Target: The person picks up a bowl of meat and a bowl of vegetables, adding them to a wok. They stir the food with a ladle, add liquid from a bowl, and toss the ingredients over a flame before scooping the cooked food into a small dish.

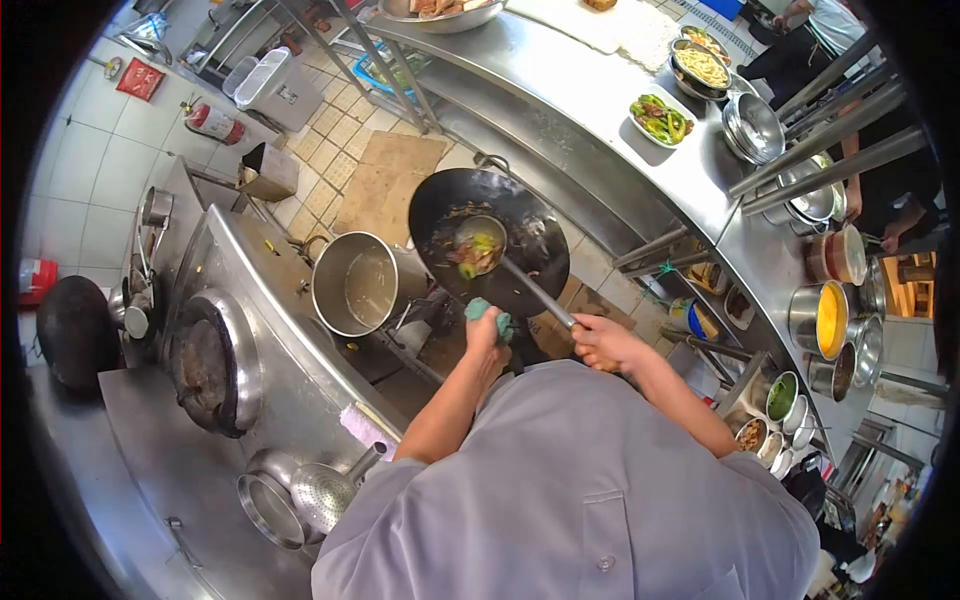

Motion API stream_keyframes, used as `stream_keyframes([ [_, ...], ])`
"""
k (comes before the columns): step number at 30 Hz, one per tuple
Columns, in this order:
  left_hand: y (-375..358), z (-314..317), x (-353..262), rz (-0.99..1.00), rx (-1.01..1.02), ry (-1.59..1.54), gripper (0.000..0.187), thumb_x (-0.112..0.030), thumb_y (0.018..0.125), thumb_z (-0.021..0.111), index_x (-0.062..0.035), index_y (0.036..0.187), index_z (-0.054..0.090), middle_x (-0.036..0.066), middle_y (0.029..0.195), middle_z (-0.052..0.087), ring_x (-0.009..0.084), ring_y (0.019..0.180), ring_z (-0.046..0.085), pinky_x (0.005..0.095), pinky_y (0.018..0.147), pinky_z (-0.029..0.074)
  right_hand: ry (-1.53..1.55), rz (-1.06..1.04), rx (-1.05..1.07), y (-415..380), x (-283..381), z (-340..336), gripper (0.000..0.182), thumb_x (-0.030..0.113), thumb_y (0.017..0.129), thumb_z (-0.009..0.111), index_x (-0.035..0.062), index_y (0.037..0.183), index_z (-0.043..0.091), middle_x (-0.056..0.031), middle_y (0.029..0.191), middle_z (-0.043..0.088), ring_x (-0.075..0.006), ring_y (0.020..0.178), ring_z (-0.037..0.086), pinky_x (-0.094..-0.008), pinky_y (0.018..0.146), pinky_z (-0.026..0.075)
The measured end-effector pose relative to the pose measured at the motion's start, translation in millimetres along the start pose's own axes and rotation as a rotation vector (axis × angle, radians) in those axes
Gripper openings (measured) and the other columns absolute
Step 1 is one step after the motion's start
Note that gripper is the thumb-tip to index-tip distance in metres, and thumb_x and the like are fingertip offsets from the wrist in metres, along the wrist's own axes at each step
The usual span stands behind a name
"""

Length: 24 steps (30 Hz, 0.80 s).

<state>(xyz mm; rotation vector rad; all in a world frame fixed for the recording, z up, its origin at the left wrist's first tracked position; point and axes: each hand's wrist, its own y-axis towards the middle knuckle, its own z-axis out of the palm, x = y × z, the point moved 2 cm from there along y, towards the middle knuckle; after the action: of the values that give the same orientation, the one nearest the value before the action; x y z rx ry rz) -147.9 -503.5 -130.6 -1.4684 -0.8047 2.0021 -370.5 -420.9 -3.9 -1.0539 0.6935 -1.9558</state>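
A black wok is held in front of my body, between the stove and the steel counter. My left hand is closed around a green cloth at the wok's near edge. The handle of a metal ladle is in my right hand, its fingers wrapped round it. Inside the wok, the ladle's bowl holds green and brown food. Small brown bits cling to the wok's inner wall beside the bowl.
Left of the wok stands a deep steel pot. A stove burner, a strainer and a pan lie farther left. Along the right counter are a dish of green vegetables and several bowls. Another person is at the right.
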Motion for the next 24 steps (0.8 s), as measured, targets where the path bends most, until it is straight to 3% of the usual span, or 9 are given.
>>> stream_keyframes([
  [3,-4,3,-5,0.052,-0.105,0.101,0.008,-0.010,0.075,0.054,-0.0093,0.081,0.050,0.004,0.071,0.052,0.0186,0.061,0.054,0.0339,0.052,0.045,0.332,0.037,0.336,-21,-6,-36,0.041,0.018,0.093,0.048,0.0168,0.131,0.035,0.0010,0.067,0.041,-0.0031,0.046,0.035,-0.0161,0.037,0.030],
  [7,0,-2,-16,0.007,-0.074,0.036,0.007,-0.014,0.076,0.055,-0.0100,0.082,0.053,0.003,0.069,0.051,0.0188,0.061,0.053,0.0329,0.053,0.044,0.597,0.087,0.556,-22,-35,-51,0.039,0.019,0.093,0.048,0.0171,0.130,0.036,0.0001,0.070,0.042,-0.0030,0.046,0.035,-0.0168,0.036,0.029],
  [9,-1,-7,-23,-0.279,-0.121,-0.032,0.009,-0.016,0.074,0.058,-0.0132,0.081,0.052,0.003,0.069,0.051,0.0174,0.057,0.053,0.0328,0.048,0.046,0.523,0.034,0.418,-4,-36,-44,0.040,0.018,0.093,0.048,0.0175,0.130,0.035,-0.0011,0.072,0.042,-0.0031,0.046,0.035,-0.0175,0.037,0.030],
  [14,-3,-30,-28,-0.417,0.052,-0.205,0.014,-0.028,0.078,0.057,-0.0147,0.079,0.053,0.001,0.070,0.054,0.0172,0.058,0.053,0.0310,0.047,0.044,0.386,0.023,0.314,-5,-8,-31,0.045,0.019,0.092,0.049,0.0180,0.133,0.030,-0.0015,0.072,0.043,-0.0044,0.048,0.038,-0.0190,0.039,0.033],
  [16,-20,-35,-32,-0.398,0.131,-0.216,0.015,-0.027,0.077,0.058,-0.0135,0.080,0.051,0.002,0.069,0.053,0.0172,0.057,0.053,0.0304,0.046,0.044,0.187,-0.060,0.115,-33,10,-26,0.046,0.018,0.091,0.050,0.0162,0.133,0.030,-0.0017,0.072,0.043,-0.0054,0.047,0.038,-0.0198,0.039,0.035],
  [18,-47,-26,-43,-0.414,0.035,-0.245,0.016,-0.025,0.078,0.058,-0.0118,0.081,0.049,0.004,0.069,0.053,0.0176,0.056,0.052,0.0301,0.045,0.044,0.043,-0.075,0.012,-51,23,-20,0.050,0.015,0.091,0.049,0.0149,0.136,0.027,-0.0020,0.070,0.043,-0.0073,0.046,0.040,-0.0217,0.039,0.037],
  [20,-61,-23,-47,-0.357,0.050,-0.208,0.015,-0.023,0.078,0.057,-0.0109,0.083,0.049,0.004,0.070,0.053,0.0177,0.056,0.052,0.0312,0.045,0.044,-0.523,-0.157,-0.353,-56,28,-20,0.054,0.013,0.091,0.046,0.0150,0.140,0.023,-0.0020,0.069,0.044,-0.0089,0.046,0.043,-0.0235,0.039,0.037],
  [24,-47,-10,-32,-0.267,0.024,-0.162,0.011,-0.018,0.079,0.056,-0.0116,0.081,0.048,0.003,0.069,0.051,0.0169,0.055,0.051,0.0312,0.044,0.042,-0.570,-0.108,-0.409,-29,10,-2,0.055,0.012,0.091,0.046,0.0077,0.140,0.021,-0.0012,0.068,0.047,-0.0094,0.050,0.046,-0.0250,0.039,0.038],
])
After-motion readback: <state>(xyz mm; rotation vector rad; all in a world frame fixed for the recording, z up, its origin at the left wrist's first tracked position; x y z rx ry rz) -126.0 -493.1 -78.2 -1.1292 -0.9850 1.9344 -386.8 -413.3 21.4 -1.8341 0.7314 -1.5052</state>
